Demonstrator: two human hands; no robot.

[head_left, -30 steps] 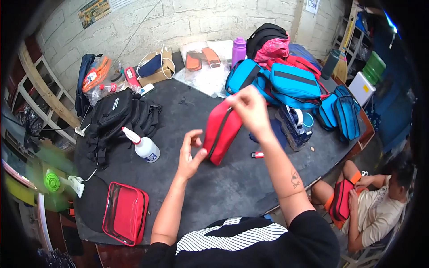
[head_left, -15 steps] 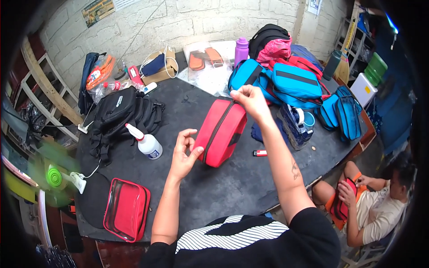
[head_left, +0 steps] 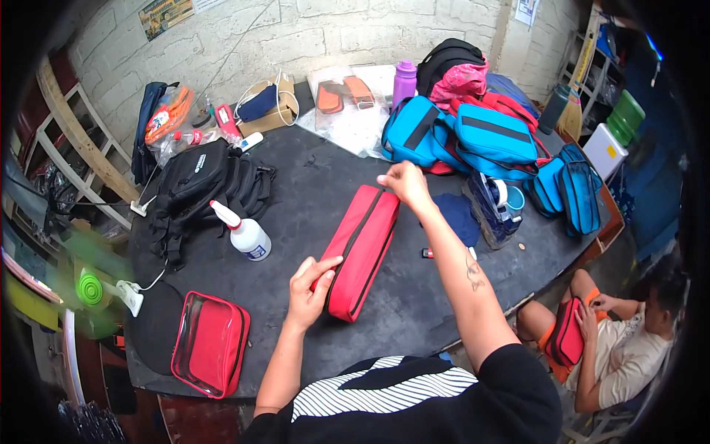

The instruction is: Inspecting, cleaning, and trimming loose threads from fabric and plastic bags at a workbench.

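Observation:
A red zippered pouch is tilted in front of me above the black tabletop, one narrow side with its dark zippers facing up. At its far end, my right hand is closed in a pinch on the corner by the zipper's end; any zipper pull there is too small to make out. My left hand grips the near left edge, fingers on top and thumb at the side. Near the table's front left lies another red pouch with a clear window.
A white spray bottle and black backpack stand left. Blue bags pile up at the back right beside a purple bottle. A clear case sits right. A seated person holds a red pouch at lower right.
The red pouch has turned so its narrow zippered side faces up, and it has come lower and nearer. Both hands moved with it. The seated person's pouch has also shifted.

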